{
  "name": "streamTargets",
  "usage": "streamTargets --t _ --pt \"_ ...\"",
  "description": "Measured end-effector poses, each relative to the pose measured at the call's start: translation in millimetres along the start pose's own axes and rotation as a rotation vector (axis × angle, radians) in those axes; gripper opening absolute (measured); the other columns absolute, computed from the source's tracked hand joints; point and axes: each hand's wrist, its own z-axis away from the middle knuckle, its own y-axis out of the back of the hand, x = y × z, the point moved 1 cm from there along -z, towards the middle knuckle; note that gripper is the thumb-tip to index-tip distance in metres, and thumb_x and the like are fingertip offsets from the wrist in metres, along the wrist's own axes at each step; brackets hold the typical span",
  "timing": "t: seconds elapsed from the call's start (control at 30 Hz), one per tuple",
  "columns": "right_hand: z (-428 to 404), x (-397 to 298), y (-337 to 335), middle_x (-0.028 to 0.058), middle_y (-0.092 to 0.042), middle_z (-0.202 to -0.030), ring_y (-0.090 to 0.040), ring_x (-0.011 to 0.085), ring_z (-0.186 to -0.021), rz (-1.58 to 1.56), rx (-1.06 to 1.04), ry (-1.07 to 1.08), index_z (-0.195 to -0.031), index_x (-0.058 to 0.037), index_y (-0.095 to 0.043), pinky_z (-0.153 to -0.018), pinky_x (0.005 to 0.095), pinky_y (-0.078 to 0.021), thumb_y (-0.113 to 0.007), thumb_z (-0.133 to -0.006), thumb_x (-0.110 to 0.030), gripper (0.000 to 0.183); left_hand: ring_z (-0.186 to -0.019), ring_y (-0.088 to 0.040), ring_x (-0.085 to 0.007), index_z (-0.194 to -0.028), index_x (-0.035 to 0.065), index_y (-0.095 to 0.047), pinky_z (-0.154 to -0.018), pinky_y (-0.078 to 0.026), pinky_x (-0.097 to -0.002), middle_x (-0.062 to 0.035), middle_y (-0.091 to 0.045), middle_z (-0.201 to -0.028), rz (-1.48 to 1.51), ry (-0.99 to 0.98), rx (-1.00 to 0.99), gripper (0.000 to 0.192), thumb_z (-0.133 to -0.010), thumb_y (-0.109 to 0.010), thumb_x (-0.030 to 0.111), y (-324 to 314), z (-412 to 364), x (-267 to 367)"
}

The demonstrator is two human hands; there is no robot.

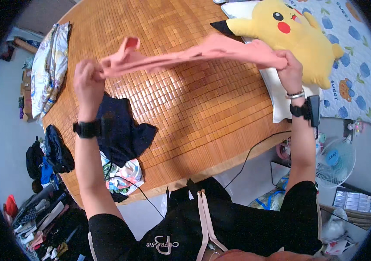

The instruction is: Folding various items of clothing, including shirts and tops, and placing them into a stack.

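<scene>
A pink cloth garment (218, 49) is stretched lengthwise above the woven mat, its type hard to tell while bunched. My left hand (87, 76) grips one end of it, and my right hand (289, 67) holds the other. The cloth sags in loose folds, with a small loop standing up near the left end. Below my left hand, a dark navy garment (120, 133) lies on the bamboo tile mat (188, 107). A white, colourfully printed cloth (130, 177) sits partly under it. Close to my right hand is a yellow plush toy (289, 42).
The plush lies on a white pillow (278, 101) and a patterned quilted pad (356, 65). Printed folded bedding (50, 70) rests at the mat's left edge, dark clothing (56, 150) nearer me. A fan (335, 160) stands at right. Black cables (247, 156) run from both arms.
</scene>
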Motion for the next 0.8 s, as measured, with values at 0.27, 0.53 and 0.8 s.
streamTargets --t 0.27,0.53,0.8 --pt "125 17 -43 0.0113 -0.049 -0.069 -0.048 0.0276 -0.065 0.168 -0.402 0.181 -0.070 -0.0039 -0.049 -0.056 0.0336 -0.0385 -0.055 -0.063 -0.010 0.011 -0.065 -0.045 -0.0233 -0.059 0.0088 -0.045 -0.056 -0.038 -0.0333 -0.0055 -0.046 -0.068 0.122 -0.037 -0.385 0.009 -0.054 -0.052 0.007 -26 158 43" --pt "313 53 -112 0.0125 -0.053 -0.077 -0.050 0.0295 -0.074 -0.216 -0.846 -0.596 -0.089 -0.0084 -0.053 -0.066 0.0374 -0.0403 -0.051 -0.063 -0.007 0.026 -0.088 -0.047 -0.0236 -0.088 0.0068 -0.051 -0.074 -0.038 -0.0338 -0.0073 -0.052 -0.084 0.245 0.086 -1.004 0.023 -0.066 -0.047 0.010 -53 348 84" --pt "316 36 -88 0.0137 -0.050 -0.074 -0.050 0.0297 -0.072 -0.120 -0.772 -0.066 -0.089 -0.0069 -0.052 -0.064 0.0372 -0.0401 -0.047 -0.066 -0.007 0.023 -0.085 -0.048 -0.0262 -0.093 0.0090 -0.051 -0.072 -0.039 -0.0352 -0.0092 -0.053 -0.082 0.396 0.153 -1.123 0.033 -0.060 -0.058 0.011 -32 366 97"
